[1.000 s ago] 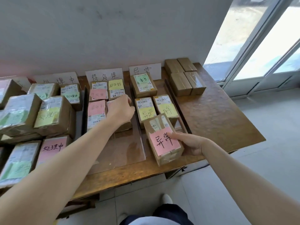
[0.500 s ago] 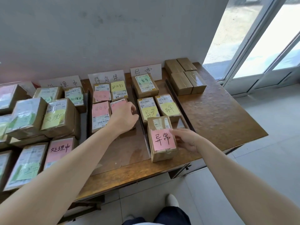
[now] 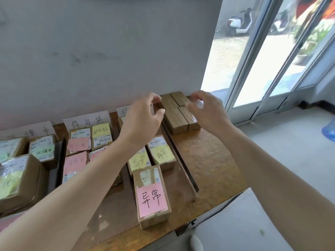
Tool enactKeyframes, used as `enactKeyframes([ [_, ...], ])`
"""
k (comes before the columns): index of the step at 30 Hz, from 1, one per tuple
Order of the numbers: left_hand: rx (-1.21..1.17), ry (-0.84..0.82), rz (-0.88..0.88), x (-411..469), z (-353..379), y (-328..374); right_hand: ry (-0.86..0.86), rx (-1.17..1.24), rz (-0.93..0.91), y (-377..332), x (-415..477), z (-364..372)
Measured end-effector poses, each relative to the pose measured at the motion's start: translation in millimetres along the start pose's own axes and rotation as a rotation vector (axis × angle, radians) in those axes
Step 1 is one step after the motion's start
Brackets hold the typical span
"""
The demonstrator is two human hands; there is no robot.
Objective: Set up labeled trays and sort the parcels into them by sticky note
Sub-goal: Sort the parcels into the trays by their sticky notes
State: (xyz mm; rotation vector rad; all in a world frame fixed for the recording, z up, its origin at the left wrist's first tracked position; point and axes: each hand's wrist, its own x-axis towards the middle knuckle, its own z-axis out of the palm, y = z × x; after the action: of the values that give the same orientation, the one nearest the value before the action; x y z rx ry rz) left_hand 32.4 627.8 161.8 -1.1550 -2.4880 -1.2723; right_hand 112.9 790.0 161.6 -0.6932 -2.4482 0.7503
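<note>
Both hands have left the parcels they were on half a second ago. The left hand (image 3: 143,115) is off the middle tray (image 3: 117,201) and the right hand (image 3: 208,109) is off the pink-note parcel (image 3: 152,196). Both are now up at the back right, over the four plain boxes (image 3: 176,120).

The pink-note parcel lies flat, note up, at the near end of the right tray (image 3: 181,160), close to the table (image 3: 208,160) front edge, and nobody is touching it.

Both hands are half-curled, thumb facing fingers. The left fingertips are at the back-left corner of the block and the right fingers are over the right-hand pair. Cannot tell if either one touches or grips. No box looks lifted.

Progress, as a judgement: mostly done.
- The label cards (image 3: 87,122) stand against the wall.
- The right tray holds the yellow-note parcels (image 3: 162,153) behind the pink one, plus one more largely hidden by the left hand.
- The middle tray holds pink and yellow notes.
- The left-side parcels (image 3: 20,180) carry green and yellow notes.

The plain boxes are left. They sit on bare table just outside the right tray, packed touching each other, with no sticky note showing. Which tray they belong in can't be read from here. The likely next step is picking one up to check.
</note>
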Motion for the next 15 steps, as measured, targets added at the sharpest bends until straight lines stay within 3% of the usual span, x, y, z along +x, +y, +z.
enactKeyframes([
  [3, -0.003, 0.067, 0.023, 35.6, 23.0, 18.0, 0.025, -0.027, -0.077, 21.6, 41.7, -21.5],
  [7, -0.019, 0.110, -0.090, 86.6, 83.8, 28.1, -0.046, -0.035, -0.098, 77.4, 100.1, -30.2],
  [15, 0.095, -0.039, -0.414, 133.9, 210.3, -14.6, -0.339, -0.118, -0.035, 187.4, 174.9, 27.0],
])
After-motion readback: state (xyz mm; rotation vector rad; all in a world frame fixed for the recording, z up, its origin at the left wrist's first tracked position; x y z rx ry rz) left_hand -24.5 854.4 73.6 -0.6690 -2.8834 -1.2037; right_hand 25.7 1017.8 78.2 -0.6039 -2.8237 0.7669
